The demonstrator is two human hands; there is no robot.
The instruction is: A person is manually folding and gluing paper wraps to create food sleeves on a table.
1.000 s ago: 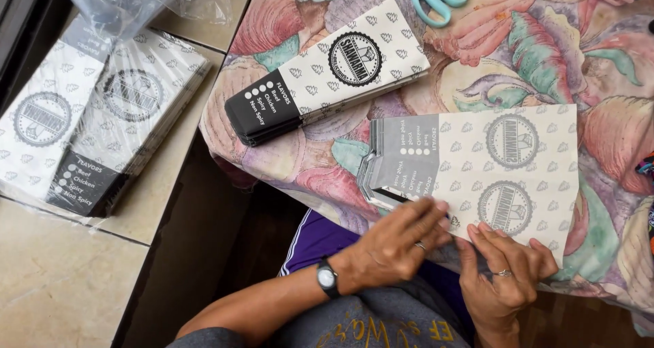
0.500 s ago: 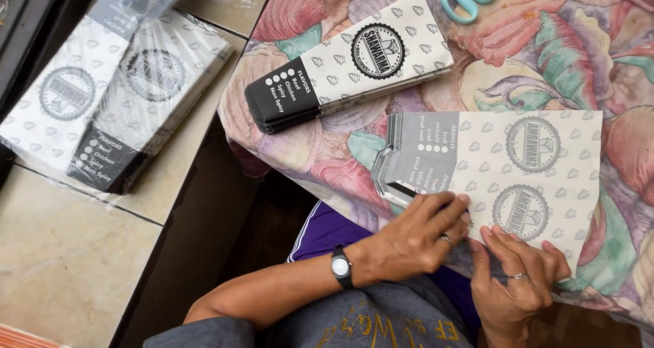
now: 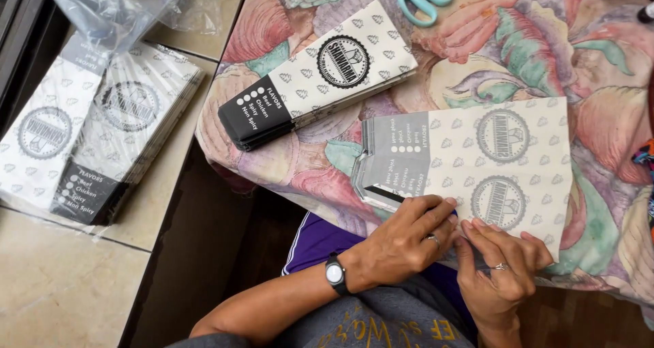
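Pressing: both hands flat on the sheet's [image 3: 490, 164] near edge
Left hand [image 3: 402, 242]: fingers spread
Right hand [image 3: 501, 270]: fingers together
Sheet: likely light, thin, creasable; take by edges

A single head-worn camera looks steeply down from close above the person's lap. The cloth-covered worktop [image 3: 518, 62] fills the far right, the tiled floor [image 3: 61, 287] the left, both hands near the bottom edge.
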